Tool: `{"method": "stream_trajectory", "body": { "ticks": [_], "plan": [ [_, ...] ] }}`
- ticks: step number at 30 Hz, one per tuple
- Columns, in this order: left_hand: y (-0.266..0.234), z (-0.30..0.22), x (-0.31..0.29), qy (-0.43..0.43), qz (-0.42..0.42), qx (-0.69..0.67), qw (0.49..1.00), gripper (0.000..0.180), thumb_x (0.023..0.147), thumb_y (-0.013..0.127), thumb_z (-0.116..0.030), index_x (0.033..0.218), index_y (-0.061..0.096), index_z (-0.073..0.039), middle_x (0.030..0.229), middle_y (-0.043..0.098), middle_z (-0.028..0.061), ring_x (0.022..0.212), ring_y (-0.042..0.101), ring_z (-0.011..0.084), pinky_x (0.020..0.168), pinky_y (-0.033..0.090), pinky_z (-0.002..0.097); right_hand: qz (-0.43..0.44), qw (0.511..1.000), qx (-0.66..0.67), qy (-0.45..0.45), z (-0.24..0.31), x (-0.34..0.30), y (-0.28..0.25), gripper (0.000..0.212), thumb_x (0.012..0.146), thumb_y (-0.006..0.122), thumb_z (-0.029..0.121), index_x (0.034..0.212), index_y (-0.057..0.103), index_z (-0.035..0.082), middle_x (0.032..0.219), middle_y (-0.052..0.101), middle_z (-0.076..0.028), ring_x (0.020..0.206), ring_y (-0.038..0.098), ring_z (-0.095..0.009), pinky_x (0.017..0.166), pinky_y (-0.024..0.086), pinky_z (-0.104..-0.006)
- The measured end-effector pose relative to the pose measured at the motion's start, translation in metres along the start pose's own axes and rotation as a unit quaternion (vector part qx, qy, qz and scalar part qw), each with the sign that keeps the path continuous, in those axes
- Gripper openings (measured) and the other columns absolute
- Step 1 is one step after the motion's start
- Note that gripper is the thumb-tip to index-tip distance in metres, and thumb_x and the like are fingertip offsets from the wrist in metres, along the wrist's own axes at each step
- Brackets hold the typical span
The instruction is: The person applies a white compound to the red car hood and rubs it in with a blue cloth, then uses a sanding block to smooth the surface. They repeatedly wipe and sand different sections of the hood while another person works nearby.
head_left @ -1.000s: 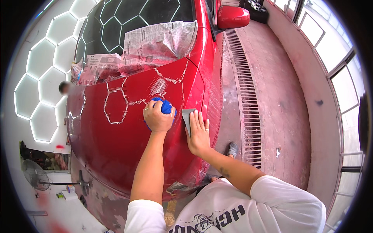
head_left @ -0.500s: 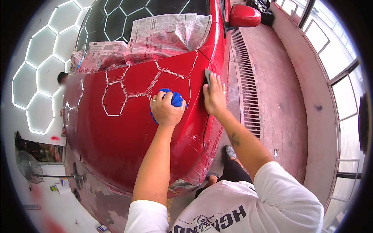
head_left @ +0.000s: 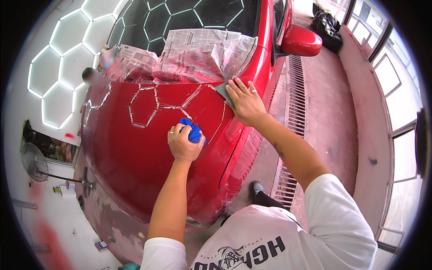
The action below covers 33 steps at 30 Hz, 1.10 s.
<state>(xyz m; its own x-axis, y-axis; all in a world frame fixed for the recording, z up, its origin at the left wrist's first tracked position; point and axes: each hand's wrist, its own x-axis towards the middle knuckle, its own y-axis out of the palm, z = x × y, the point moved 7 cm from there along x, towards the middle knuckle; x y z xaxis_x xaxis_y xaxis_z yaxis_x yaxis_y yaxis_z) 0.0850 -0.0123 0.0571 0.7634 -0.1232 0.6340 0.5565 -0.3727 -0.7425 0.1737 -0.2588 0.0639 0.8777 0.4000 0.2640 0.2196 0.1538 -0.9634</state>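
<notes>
Blue cloth (head_left: 194,133) bunched in my left hand (head_left: 183,145), grip clamped on it, pressed to the red hood (head_left: 135,153) | right hand (head_left: 245,104) flat on a grey pad (head_left: 223,92), far right by the newspaper masking (head_left: 202,56) | step: wiping; next wants even pressure.

The left hand (head_left: 184,143) is curled into a loose fist, knuckles up, a ring on one finger — its bare forearm reaches straight up from the lower edge. The right hand (head_left: 245,102) lies flat with fingers spread, arm bent at the elbow.
</notes>
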Motion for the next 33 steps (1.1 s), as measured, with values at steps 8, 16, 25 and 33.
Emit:
{"method": "stream_trajectory", "body": {
  "ticks": [8, 16, 25, 33],
  "plan": [
    [0.000, -0.004, 0.003, -0.022, -0.006, 0.010, 1.000, 0.027, 0.078, 0.091, -0.024, 0.088, 0.072, -0.009, 0.103, 0.070, 0.0102, 0.093, 0.067, 0.0382, 0.084, 0.054, 0.0531, -0.053, 0.998, 0.028, -0.002, -0.003, 0.002, 0.012, 0.065, 0.119, 0.048, 0.039, 0.167, 0.044, -0.005, 0.181, 0.038, -0.024, 0.169, 0.035, -0.038, 0.137, 0.029, -0.0620],
    [-0.009, 0.000, 0.001, -0.034, -0.012, 0.019, 0.999, 0.027, 0.077, 0.092, -0.024, 0.089, 0.073, -0.009, 0.104, 0.071, 0.0102, 0.096, 0.068, 0.0382, 0.089, 0.055, 0.0536, -0.044, 0.997, 0.037, -0.054, -0.006, -0.023, 0.011, 0.067, 0.112, 0.052, 0.024, 0.170, 0.039, -0.007, 0.180, 0.038, -0.026, 0.171, 0.032, -0.041, 0.140, 0.024, -0.0607],
    [-0.009, -0.001, 0.000, -0.032, 0.000, 0.015, 0.999, 0.025, 0.079, 0.091, -0.026, 0.088, 0.073, -0.010, 0.102, 0.070, 0.0091, 0.096, 0.068, 0.0372, 0.088, 0.054, 0.0532, -0.010, 0.997, -0.005, -0.071, -0.006, -0.022, 0.018, 0.067, 0.117, 0.047, 0.029, 0.174, 0.035, -0.002, 0.179, 0.042, -0.023, 0.171, 0.034, -0.039, 0.139, 0.026, -0.0598],
    [-0.013, 0.003, -0.001, -0.024, -0.013, 0.002, 1.000, 0.028, 0.076, 0.092, -0.027, 0.091, 0.076, -0.010, 0.104, 0.071, 0.0090, 0.095, 0.069, 0.0364, 0.089, 0.055, 0.0519, -0.012, 0.979, 0.200, -0.039, -0.014, 0.032, -0.037, 0.056, 0.119, 0.053, 0.041, 0.169, 0.051, 0.015, 0.172, 0.053, -0.023, 0.166, 0.040, -0.040, 0.135, 0.035, -0.0572]
  ]
}}
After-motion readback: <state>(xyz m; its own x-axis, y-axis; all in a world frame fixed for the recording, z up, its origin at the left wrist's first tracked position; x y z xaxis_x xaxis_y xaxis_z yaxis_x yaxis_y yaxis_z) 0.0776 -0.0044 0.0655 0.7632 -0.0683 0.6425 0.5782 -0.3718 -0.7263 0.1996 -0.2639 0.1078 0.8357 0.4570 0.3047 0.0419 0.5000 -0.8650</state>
